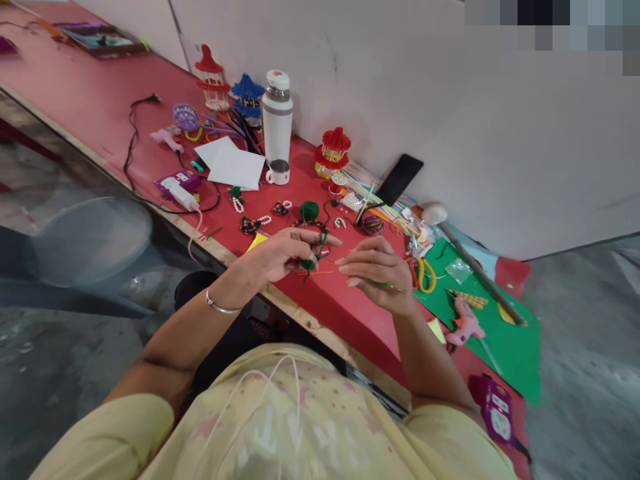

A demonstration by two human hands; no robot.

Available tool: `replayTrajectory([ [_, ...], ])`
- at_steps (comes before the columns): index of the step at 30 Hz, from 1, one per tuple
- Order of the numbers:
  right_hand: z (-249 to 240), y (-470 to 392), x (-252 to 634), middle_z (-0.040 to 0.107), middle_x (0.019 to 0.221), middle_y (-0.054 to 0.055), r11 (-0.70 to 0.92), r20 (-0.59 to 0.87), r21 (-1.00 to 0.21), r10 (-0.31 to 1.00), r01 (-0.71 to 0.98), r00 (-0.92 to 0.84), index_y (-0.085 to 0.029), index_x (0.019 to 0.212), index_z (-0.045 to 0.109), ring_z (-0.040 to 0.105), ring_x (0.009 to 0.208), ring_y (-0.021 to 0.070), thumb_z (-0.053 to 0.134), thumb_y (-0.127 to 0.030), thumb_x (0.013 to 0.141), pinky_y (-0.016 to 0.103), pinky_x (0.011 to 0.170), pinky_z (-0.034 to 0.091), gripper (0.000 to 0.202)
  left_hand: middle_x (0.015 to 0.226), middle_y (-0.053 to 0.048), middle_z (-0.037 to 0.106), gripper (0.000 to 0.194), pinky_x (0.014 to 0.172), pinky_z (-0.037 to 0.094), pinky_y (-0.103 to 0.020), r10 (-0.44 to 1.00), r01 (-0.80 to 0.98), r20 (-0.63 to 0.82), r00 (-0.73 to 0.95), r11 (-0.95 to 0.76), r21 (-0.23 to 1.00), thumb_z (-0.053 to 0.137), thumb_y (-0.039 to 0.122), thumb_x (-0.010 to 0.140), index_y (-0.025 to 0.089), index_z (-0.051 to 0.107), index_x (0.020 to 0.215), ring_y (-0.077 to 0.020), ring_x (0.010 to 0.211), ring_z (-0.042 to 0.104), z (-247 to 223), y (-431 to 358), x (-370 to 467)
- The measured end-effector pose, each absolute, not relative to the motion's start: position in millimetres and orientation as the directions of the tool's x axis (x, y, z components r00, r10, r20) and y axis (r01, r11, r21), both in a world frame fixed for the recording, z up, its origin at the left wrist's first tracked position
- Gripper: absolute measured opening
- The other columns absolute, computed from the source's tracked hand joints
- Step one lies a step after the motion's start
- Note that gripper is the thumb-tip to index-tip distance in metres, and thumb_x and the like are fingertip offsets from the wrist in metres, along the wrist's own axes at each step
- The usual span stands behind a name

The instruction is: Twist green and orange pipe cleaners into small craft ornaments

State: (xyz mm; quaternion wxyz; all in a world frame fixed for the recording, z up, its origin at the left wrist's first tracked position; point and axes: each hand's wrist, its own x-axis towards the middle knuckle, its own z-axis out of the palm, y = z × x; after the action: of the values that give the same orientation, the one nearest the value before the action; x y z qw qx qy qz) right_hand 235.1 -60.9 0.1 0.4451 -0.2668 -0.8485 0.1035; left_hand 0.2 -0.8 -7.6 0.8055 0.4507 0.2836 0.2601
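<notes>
In the head view, a green yarn ball [309, 211] is sitting on the red tabletop [345, 307] just beyond the left hand. Nearer the wearer than this ball, the left hand [293, 257] is pinching a small green yarn piece [309, 265] between thumb and fingers, with green strand running up over the outstretched index finger. To the right of the ball and also nearer the wearer, the right hand [377, 273] is keeping its fingers drawn close together around a slim needle-like tool [393, 287], whose tip is too small to make out clearly.

Left of the ball, dark braided cords with white bead loops [253, 224] are lying loose. Right of it, a packet of white beads [352, 201] and a multicoloured yarn ball [373, 225] are resting, while a black smartphone [401, 179] is lying farther right and beyond. A white flask [277, 130] is standing beyond the ball and to its left, and white cards [237, 167] are overlapping farther left. To the right of the ball and nearer the wearer, yellow-handled scissors [427, 275] are lying, and a pink glue gun [465, 323] is resting farther along that way on a green sheet [520, 357].
</notes>
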Motion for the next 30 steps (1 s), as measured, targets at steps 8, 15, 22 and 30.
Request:
replayTrajectory([
  [8, 1, -60, 233, 0.08, 0.099, 0.002, 0.829, 0.705, -0.488, 0.559, 0.275, -0.436, -0.033, 0.112, 0.076, 0.071, 0.089, 0.0222, 0.076, -0.027, 0.085, 0.044, 0.085, 0.053, 0.028, 0.059, 0.0, 0.054, 0.062, 0.04, 0.023, -0.022, 0.64, -0.141, -0.247, 0.728, 0.492, 0.859, 0.059, 0.013, 0.054, 0.01, 0.076, 0.113, -0.0075, 0.046, 0.042, -3, -3, 3],
  [15, -7, -61, 230, 0.08, 0.091, 0.005, 0.678, 0.632, -0.716, 0.731, 0.167, -0.257, -0.03, 0.102, 0.08, 0.07, 0.085, 0.0226, 0.07, -0.03, 0.09, 0.044, 0.082, 0.053, 0.016, 0.058, -0.002, 0.056, 0.054, 0.042, 0.027, -0.02, 0.67, -0.156, -0.25, 0.699, 0.484, 0.861, 0.06, 0.012, 0.055, 0.009, 0.079, 0.106, -0.0082, 0.047, 0.048, -6, -1, 2],
  [22, -43, -60, 209, 0.078, 0.088, 0.002, 0.398, 0.397, -0.911, 0.917, -0.111, 0.032, -0.031, 0.092, 0.08, 0.071, 0.086, 0.0199, 0.069, -0.044, 0.089, 0.038, 0.085, 0.056, 0.018, 0.073, -0.006, 0.069, 0.048, 0.042, 0.024, -0.017, 0.719, -0.202, -0.138, 0.681, 0.366, 0.908, 0.081, 0.02, 0.064, 0.013, 0.077, 0.112, -0.0079, 0.055, 0.055, -14, -2, 6],
  [30, -49, -60, 193, 0.077, 0.087, 0.003, 0.29, 0.255, -0.927, 0.952, -0.239, 0.167, -0.027, 0.084, 0.078, 0.073, 0.084, 0.02, 0.079, -0.049, 0.077, 0.037, 0.082, 0.059, 0.023, 0.076, -0.004, 0.07, 0.049, 0.055, 0.044, -0.019, 0.857, -0.188, 0.047, 0.513, 0.059, 0.98, 0.083, 0.023, 0.068, 0.012, 0.076, 0.115, -0.0094, 0.062, 0.058, -22, -7, 15],
])
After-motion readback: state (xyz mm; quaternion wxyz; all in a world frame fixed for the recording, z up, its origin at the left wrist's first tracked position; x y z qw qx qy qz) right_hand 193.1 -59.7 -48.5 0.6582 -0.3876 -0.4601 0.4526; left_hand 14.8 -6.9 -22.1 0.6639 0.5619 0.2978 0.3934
